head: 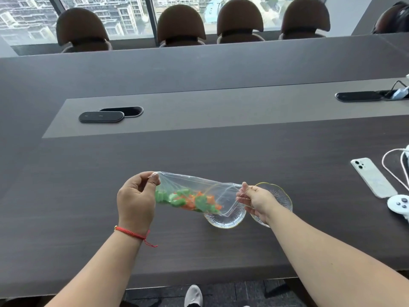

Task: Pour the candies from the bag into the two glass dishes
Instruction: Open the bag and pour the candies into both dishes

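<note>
A clear plastic bag (199,187) stretches sideways between my hands above the dark table. Green and orange candies (188,201) lie bunched in its lower left part. My left hand (137,198) pinches the bag's left end. My right hand (254,201) grips the bag's open right end, which hangs over the left glass dish (225,220). A second gold-rimmed glass dish (278,196) stands just to the right, partly hidden by my right hand and wrist. Both dishes look empty.
A white phone (373,177), a white cable (396,171) and a white game controller (399,206) lie at the right edge. Two black cable hatches (110,115) (359,96) sit in the table's grey centre strip. Brown chairs (181,25) line the far side.
</note>
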